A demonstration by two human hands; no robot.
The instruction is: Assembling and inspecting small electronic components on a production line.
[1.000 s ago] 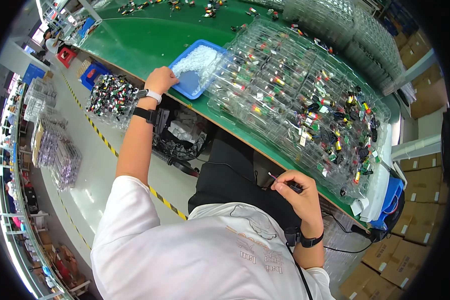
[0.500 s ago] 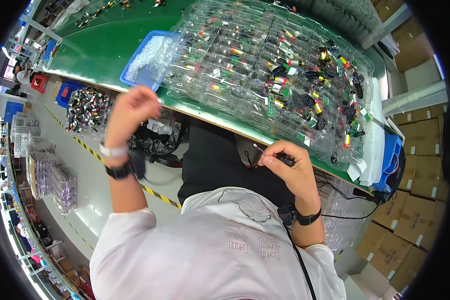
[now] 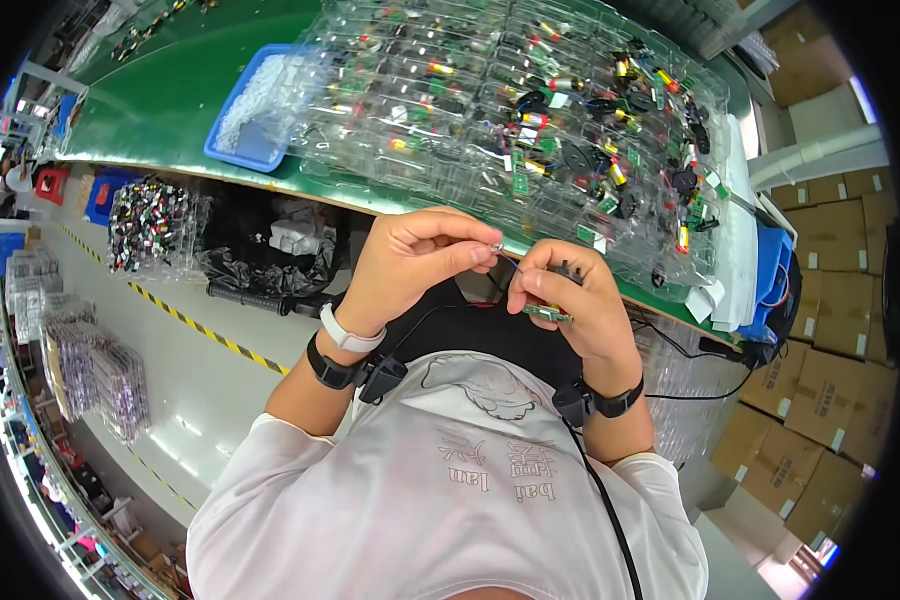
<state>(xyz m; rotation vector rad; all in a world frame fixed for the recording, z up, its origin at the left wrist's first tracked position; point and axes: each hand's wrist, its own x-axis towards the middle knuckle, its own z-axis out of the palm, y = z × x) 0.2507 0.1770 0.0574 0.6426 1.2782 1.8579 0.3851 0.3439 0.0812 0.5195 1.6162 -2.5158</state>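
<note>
Above my lap, just short of the table edge, both hands are close together. My left hand (image 3: 400, 265) is closed in a pinch, thumb against forefinger, on a small pale piece (image 3: 497, 247) too tiny to identify. My right hand (image 3: 585, 305) is closed around a small green circuit board (image 3: 548, 313) with a black part beside it. Thin wires run from the right hand's fingers toward the left fingertips. Most of the board assembly is hidden by the right palm and fingers.
Clear plastic trays (image 3: 365, 165) with several boards, wires and red-gold cylinders cover the green table (image 3: 160, 120). A blue bin (image 3: 242, 160) of small whitish pieces stands left of them. Below are a black-bag-lined container (image 3: 235, 265) and a heap of mixed parts (image 3: 150, 225). Cardboard boxes (image 3: 835, 315) are stacked at right.
My left hand has come from beside the blue bin, rightward to my right hand, and now pinches a small piece there. The green board has turned into view in my right hand.
</note>
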